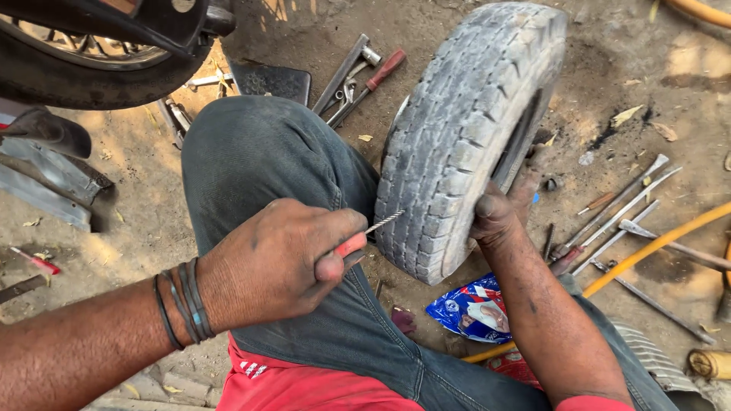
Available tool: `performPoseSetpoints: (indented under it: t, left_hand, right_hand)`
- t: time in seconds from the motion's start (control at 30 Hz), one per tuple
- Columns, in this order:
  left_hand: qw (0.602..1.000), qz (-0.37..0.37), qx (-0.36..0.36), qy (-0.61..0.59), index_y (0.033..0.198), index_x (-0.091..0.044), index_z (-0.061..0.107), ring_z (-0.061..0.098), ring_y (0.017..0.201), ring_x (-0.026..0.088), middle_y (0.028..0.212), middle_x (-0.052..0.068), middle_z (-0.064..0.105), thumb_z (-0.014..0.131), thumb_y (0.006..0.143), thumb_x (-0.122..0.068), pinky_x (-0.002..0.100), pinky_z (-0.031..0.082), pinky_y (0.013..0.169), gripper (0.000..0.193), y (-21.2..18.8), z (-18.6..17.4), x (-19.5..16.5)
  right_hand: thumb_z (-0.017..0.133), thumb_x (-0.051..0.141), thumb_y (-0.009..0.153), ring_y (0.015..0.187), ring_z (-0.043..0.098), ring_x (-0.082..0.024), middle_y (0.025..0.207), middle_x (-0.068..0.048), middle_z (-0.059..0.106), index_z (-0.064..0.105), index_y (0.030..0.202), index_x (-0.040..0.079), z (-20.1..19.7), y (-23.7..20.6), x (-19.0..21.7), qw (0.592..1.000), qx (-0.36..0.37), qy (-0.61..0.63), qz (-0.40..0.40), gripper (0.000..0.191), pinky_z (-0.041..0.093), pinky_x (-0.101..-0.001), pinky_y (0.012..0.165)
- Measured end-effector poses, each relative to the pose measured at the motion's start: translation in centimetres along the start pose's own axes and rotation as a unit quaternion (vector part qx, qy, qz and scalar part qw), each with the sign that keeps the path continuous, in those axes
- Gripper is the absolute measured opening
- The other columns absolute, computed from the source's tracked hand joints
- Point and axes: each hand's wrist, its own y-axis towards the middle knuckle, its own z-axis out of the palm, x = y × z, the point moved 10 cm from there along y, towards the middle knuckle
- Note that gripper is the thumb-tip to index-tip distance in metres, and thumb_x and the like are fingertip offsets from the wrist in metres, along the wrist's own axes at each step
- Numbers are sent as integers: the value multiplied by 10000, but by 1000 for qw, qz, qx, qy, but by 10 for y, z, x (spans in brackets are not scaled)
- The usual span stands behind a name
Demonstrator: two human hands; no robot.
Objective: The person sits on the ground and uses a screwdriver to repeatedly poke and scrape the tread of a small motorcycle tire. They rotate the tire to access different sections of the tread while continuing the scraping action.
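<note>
A worn grey tyre [464,129] stands upright on the dirt ground between my knees. My left hand [282,259] is closed on a red-handled tool [352,245] whose thin twisted metal shaft [384,221] points at the tyre's tread, its tip at or just short of the rubber. Dark bangles circle that wrist. My right hand [499,213] grips the tyre's right sidewall and steadies it. My blue-jeaned left knee [259,160] lies just left of the tyre.
Metal rods and levers [617,221] lie on the dirt at right, crossed by a yellow hose [655,247]. A blue printed packet [472,308] sits under my right arm. Pliers and a red-handled screwdriver [365,76] lie behind the knee. A vehicle wheel [84,68] stands top left.
</note>
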Motion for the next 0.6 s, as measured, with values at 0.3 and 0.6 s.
performPoseSetpoints:
  t: [0.3,0.6]
  left_hand:
    - [999,8,0,41,915,-54,560,676,736,365,714,121,628,688,820,-77,489,522,648,160,-10,6,1]
    - [993,67,-55,75,931,-30,549,660,730,387,731,147,622,709,811,-89,524,501,646,209,-4,4,-12]
  right_hand:
    - [984,381,663,1298,609,-370,1408,-218,621,450,1515,-62,20,11,2,1000,1,-13,-5,1098,478,-533,1148]
    - [886,513,747,1338,589,-353,1462,-186,592,480,1534,7,47,21,33,997,-4,2,-77,1019,474,-529,1177]
